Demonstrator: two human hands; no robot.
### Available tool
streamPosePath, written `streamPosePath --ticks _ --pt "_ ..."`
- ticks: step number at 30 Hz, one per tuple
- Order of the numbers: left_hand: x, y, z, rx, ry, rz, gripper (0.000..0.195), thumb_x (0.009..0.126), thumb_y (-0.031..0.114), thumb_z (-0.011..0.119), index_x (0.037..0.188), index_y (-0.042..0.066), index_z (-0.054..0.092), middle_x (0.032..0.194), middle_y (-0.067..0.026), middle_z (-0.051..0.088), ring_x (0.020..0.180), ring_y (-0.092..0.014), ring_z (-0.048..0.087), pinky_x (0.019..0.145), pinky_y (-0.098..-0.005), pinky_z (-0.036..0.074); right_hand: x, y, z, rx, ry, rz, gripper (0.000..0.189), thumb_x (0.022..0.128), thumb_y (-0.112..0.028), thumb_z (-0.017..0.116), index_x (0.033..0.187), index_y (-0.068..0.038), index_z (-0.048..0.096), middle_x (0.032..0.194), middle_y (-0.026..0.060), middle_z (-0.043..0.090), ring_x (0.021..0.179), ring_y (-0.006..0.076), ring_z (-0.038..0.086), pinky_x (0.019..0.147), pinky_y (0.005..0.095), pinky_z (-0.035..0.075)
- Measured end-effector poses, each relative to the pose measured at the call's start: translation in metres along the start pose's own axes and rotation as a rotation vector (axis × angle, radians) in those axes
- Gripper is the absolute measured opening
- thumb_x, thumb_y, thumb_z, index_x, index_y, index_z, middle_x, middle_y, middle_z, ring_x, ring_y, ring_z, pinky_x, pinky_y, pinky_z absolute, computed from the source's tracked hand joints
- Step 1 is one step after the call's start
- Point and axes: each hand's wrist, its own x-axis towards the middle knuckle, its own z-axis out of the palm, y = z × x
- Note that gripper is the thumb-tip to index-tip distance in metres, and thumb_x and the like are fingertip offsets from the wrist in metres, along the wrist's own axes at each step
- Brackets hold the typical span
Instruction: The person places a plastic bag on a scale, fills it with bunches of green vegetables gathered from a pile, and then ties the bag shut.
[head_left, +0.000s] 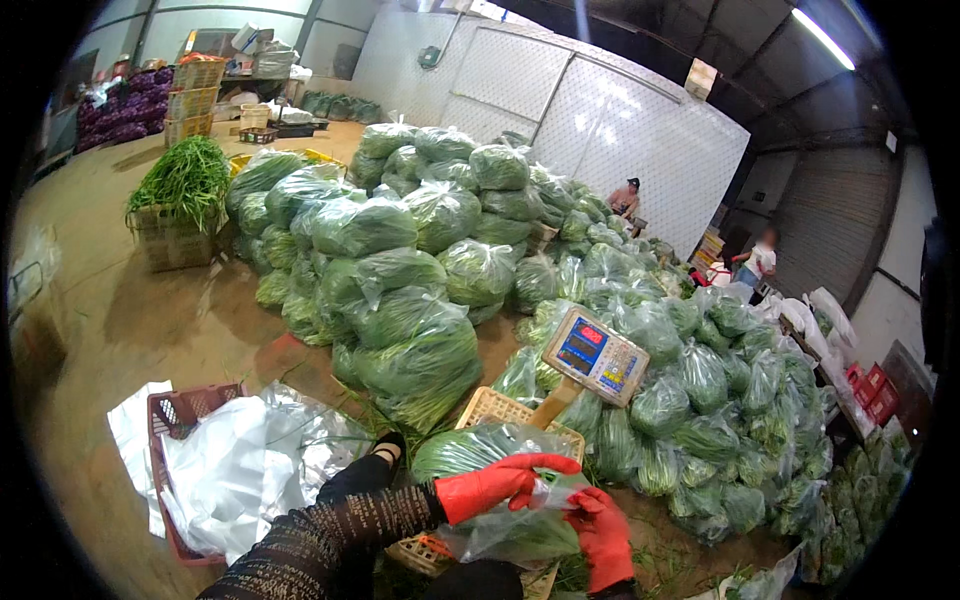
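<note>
My left hand (484, 491), in a red rubber glove, pinches the gathered mouth of a clear plastic bag of long green leafy vegetables (457, 448). On the other side of the same plastic, my right hand (604, 536), gloved alike, grips the bag's edge with its fingertips; it is slightly blurred. The full bag lies in a cream plastic basket (480, 405), whose lower part is largely hidden by the bag and my arms. Just behind rises the display of a digital scale (596, 356) on a post, its red digits lit.
A maroon crate (161, 457) beside my leg holds loose white plastic bags (232, 457). Stacked bags of greens (405, 352) stand ahead, with more heaped at right (682, 420). Loose greens top a basket (176, 240) at left. Two people (757, 259) are farther back.
</note>
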Motion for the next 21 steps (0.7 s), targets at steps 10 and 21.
streamPosePath --ticks 10,21 --pt "0.012 -0.023 0.0 -0.684 -0.016 -0.038 0.062 0.088 0.033 0.05 0.141 0.028 0.019 0.125 -0.0171 0.047 0.098 -0.028 0.054 0.088 -0.0367 0.042 -0.007 0.015 0.052 0.872 -0.133 0.149 0.016 0.087 -0.019 0.051 0.082 -0.005 0.056 0.072 0.0033 0.055 0.065 0.0146 0.053 0.059 0.0331 0.047" --pt "0.014 -0.01 -0.046 -0.343 0.457 -0.079 0.049 0.09 0.039 0.045 0.134 0.024 0.032 0.106 -0.0184 0.058 0.079 -0.021 0.062 0.066 -0.0276 0.051 -0.038 0.036 0.051 0.336 -0.05 -0.02 0.039 0.089 -0.037 0.047 0.111 -0.005 0.055 0.09 0.0069 0.062 0.059 0.0084 0.049 0.049 0.0271 0.04"
